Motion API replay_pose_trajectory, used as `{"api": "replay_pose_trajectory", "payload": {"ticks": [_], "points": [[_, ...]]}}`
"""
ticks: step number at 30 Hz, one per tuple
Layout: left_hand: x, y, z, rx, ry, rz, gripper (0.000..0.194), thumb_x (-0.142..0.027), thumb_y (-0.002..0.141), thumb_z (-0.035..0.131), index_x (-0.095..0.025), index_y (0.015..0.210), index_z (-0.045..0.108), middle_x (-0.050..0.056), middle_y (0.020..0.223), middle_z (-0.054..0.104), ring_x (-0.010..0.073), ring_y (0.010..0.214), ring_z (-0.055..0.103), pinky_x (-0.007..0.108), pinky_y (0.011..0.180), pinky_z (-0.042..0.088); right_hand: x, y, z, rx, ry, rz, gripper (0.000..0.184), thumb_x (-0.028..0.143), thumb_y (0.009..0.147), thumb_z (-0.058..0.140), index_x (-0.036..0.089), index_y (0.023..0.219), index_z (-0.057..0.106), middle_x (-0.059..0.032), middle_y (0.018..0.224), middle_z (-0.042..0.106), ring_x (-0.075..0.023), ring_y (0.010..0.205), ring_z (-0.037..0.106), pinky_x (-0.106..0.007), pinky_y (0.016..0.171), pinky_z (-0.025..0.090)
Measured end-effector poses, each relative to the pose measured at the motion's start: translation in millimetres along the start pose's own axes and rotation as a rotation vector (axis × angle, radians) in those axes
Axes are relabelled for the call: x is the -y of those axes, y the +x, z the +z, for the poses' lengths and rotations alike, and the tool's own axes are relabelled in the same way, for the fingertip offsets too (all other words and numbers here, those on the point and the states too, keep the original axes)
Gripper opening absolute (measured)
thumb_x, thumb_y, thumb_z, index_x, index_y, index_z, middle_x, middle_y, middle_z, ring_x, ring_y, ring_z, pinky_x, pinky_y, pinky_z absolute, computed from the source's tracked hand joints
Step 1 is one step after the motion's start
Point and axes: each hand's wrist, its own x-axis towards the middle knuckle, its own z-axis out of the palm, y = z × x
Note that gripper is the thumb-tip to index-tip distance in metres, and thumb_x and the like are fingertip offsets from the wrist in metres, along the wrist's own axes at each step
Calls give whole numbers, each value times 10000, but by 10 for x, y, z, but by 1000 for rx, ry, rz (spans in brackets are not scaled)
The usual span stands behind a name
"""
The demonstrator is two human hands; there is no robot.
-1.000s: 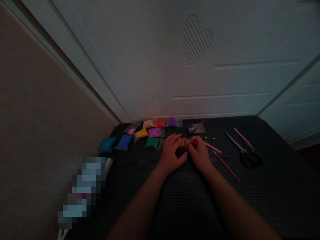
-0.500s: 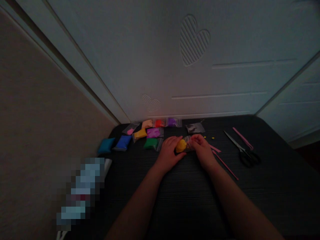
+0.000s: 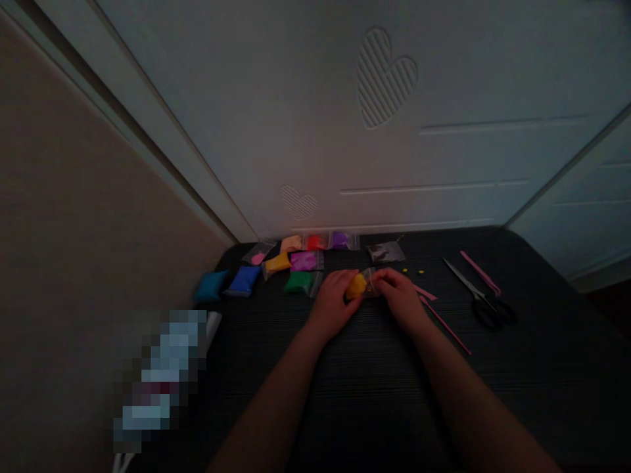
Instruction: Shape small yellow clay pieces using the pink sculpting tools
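Observation:
A small clear zip bag (image 3: 369, 289) with a yellow lump of modelling clay (image 3: 356, 286) lies on the dark table between my hands. My left hand (image 3: 332, 299) is curled round the clay end of the bag, fingers behind it and thumb in front. At the bag's other end, my right hand (image 3: 397, 293) pinches the zip edge between thumb and fingertips. Just right of that hand lie a flat pink strip (image 3: 426, 293) and a thin pink stick tool (image 3: 446, 326). Two tiny yellow bits (image 3: 420, 272) rest behind them.
Several bags of coloured clay, among them a green one (image 3: 299, 282) and a blue one (image 3: 245, 281), lie back left. A grey bag (image 3: 386, 251) is near the white panel. Scissors (image 3: 477, 299) and pink tweezers (image 3: 480, 272) lie right. A pixelated object (image 3: 165, 374) stands left.
My left fingers have shifted off the top of the bag, so more yellow clay shows. My right hand has moved slightly right along the zip edge.

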Motion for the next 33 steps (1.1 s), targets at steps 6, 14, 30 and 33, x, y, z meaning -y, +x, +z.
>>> {"api": "replay_pose_trajectory", "payload": {"ticks": [6,14,30,33], "points": [[14,-13,3,13,-4,-21,462,-180,707,560,-190,1153,439,69,1156,505,204,1084,431,388,943,351,34,-11,-22,39,-110,-25,203,230,718,483,219,825,655,-9,816,647,-169,780,573,-316,738,426],[11,-25,13,-9,-3,-69,484,-149,671,572,-183,1132,432,65,1111,514,198,1035,463,364,916,375,49,-1,-55,89,-221,-69,242,192,735,467,241,866,664,-3,822,632,-159,798,563,-314,760,415],[61,-8,-60,52,-157,-94,386,-124,656,573,-182,1031,503,41,1049,544,174,998,489,328,905,375,56,-3,-99,195,-405,-132,216,254,734,559,204,925,647,-38,816,593,-161,767,544,-309,713,416],[71,-8,-63,81,-199,-113,373,-142,661,580,-190,1024,508,31,1043,553,170,986,501,320,891,388,41,8,-103,196,-419,-153,200,236,737,558,210,912,650,-39,831,600,-162,787,547,-310,730,417]]}}
